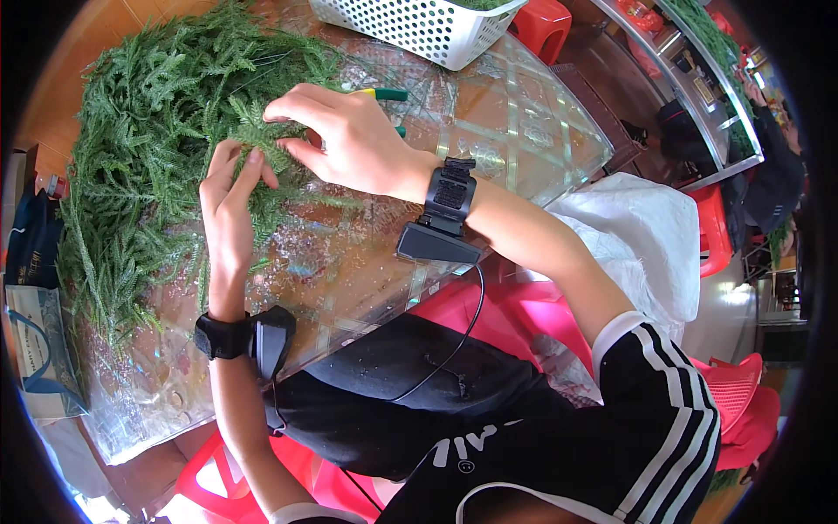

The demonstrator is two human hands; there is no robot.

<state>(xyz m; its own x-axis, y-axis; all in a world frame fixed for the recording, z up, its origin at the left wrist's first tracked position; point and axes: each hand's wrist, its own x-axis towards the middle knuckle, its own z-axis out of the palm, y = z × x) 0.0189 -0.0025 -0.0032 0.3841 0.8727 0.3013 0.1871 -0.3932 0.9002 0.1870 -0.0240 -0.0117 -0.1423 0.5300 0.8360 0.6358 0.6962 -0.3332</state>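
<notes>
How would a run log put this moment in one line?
left hand: at green sprig | right hand: at same sprig | greenery pile: on table

A plastic-covered brown table bears heaped green sprigs; a white perforated basket; a green-handled tool.

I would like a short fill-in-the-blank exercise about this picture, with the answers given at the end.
1. The left hand and right hand are at a sprig coloured ____.
2. The perforated basket is coloured ____.
3. The large pile of sprigs lies toward the picture's ____ side.
4. The left wrist's strap is coloured ____.

Missing words: green; white; left; black.
</notes>
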